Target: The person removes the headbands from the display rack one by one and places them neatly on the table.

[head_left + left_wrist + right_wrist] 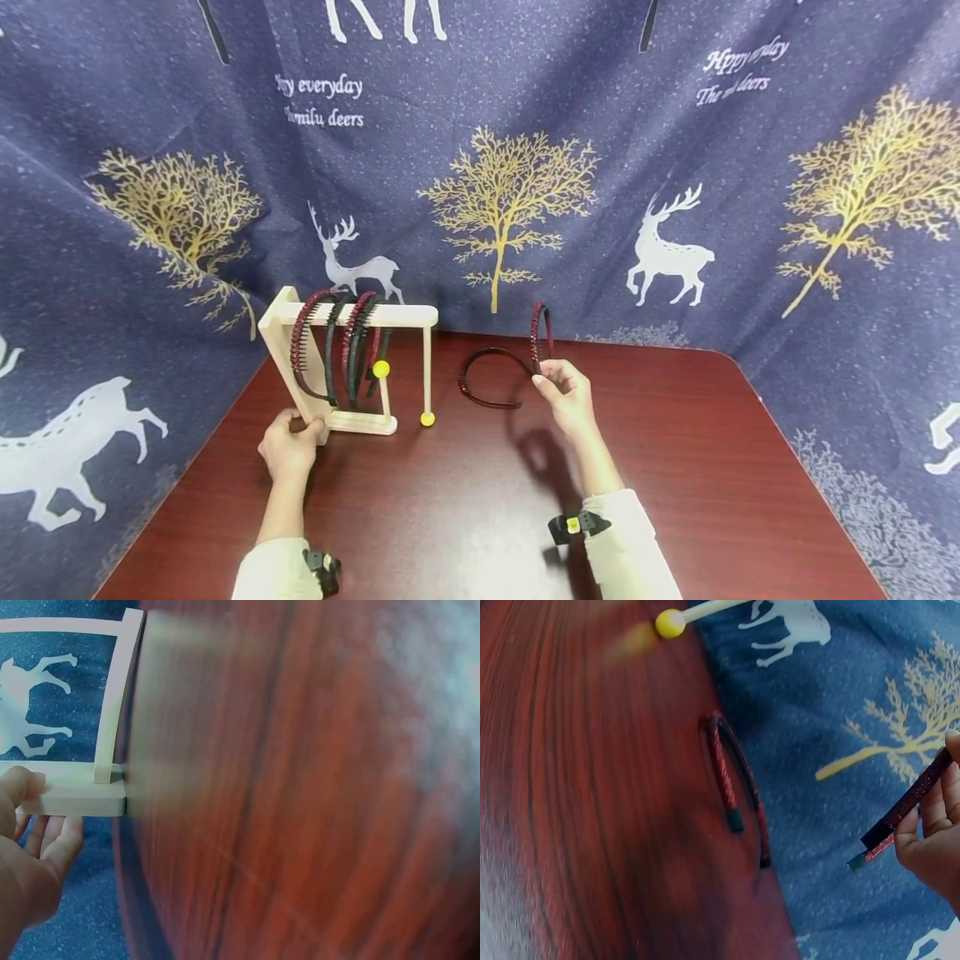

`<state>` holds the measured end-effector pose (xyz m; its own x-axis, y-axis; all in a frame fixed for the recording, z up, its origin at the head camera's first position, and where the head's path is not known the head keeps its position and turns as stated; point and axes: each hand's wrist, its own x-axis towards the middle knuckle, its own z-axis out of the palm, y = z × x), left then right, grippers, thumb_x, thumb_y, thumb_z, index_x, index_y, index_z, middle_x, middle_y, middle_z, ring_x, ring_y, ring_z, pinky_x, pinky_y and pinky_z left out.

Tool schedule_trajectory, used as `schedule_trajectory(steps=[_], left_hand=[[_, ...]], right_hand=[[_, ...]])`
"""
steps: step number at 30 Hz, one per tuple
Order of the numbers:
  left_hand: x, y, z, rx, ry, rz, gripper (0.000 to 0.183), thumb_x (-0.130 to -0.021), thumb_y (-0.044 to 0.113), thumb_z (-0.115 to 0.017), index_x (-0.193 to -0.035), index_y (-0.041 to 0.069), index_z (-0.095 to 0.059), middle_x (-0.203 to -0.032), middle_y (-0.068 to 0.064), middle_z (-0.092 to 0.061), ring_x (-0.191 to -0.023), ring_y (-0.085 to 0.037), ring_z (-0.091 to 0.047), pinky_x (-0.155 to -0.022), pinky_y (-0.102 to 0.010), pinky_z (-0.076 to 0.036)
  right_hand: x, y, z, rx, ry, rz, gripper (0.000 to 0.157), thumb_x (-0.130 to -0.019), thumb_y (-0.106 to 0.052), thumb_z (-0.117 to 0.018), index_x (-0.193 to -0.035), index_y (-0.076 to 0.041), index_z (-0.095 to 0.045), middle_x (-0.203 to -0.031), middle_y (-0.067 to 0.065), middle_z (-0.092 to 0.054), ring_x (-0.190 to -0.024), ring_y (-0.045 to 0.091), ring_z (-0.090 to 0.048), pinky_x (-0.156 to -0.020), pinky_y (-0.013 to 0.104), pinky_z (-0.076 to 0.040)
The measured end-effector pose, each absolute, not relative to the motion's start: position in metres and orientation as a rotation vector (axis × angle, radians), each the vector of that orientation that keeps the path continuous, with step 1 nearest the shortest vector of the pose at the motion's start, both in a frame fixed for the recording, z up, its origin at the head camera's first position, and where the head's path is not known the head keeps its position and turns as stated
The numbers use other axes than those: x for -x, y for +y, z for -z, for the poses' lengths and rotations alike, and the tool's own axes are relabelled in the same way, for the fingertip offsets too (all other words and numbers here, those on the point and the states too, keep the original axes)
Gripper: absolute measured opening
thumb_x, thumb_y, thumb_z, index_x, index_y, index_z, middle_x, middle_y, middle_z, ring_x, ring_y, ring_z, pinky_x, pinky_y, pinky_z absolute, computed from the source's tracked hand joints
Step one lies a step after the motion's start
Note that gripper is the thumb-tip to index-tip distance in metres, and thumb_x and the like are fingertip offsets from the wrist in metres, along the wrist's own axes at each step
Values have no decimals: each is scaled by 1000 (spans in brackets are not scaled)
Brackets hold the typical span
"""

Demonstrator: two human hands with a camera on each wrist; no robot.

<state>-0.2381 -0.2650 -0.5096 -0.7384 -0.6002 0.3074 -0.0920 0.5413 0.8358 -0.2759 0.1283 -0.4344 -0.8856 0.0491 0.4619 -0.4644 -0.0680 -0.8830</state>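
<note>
My left hand (287, 447) grips the lower edge of the pale wooden rack's upright board (283, 350) on the left of the table. In the left wrist view, the thumb lies over the board (79, 801) with the fingers beneath. Several dark red and black toothed headbands (300, 333) hang from the rack's top bar. Raised above the table, a dark red headband (536, 333) is pinched between the thumb and fingers of my right hand (567, 396). Its free ends show in the right wrist view. Another dark red headband (467, 377) lies on the table left of that hand.
Yellow balls (382, 368) tip the rack's thin rods, one rod hanging from the top bar's end, one rising from the base. A blue curtain (465, 75) with deer and trees borders the back and sides of the reddish-brown table (705, 467).
</note>
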Motion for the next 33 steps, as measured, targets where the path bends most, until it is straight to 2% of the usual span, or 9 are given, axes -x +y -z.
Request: schedule_trajectory(steps=[6,13,20,27,33], left_hand=[[238,-265,509,-557,-2210,1149,22,-72,10,-73,-89,0,-63,-85,-23,-65,-91,-44,-53,-84,-52,-32],[238,-266,510,-548,-2198,1147,23,-71,11,-73,-89,0,-63,-83,-23,-65,-89,-44,-53,-85,-51,-31],[239,-267,511,-551,-2206,1157,22,-72,11,-73,-89,1,-63,-85,-22,-66,-92,-43,-53,-86,-51,-31],[239,-268,511,-547,-2212,1154,23,-72,11,-73,-90,1,-64,-85,-21,-66,-91,-42,-55,-83,-51,-34],[238,-268,510,-554,-2227,1154,22,-73,12,-72,-90,1,-63,-86,-21,-66,-92,-41,-55,-85,-50,-32]], right_hand=[[280,142,445,-403,-1886,-2017,20,-78,17,-58,-97,22,-53,-81,22,-58,-75,13,-53,-69,20,-45],[282,155,455,-331,-1901,-1992,20,-77,17,-60,-97,20,-57,-78,12,-60,-75,13,-55,-68,18,-46],[284,166,463,-306,-1952,-1902,19,-77,16,-60,-96,20,-56,-78,22,-58,-73,11,-54,-65,17,-45],[289,177,469,-202,-2051,-1884,18,-79,15,-60,-97,17,-58,-77,14,-55,-72,10,-52,-64,16,-43],[294,184,477,-146,-2142,-1837,18,-80,12,-61,-97,13,-61,-78,13,-55,-69,9,-51,-63,17,-42]])
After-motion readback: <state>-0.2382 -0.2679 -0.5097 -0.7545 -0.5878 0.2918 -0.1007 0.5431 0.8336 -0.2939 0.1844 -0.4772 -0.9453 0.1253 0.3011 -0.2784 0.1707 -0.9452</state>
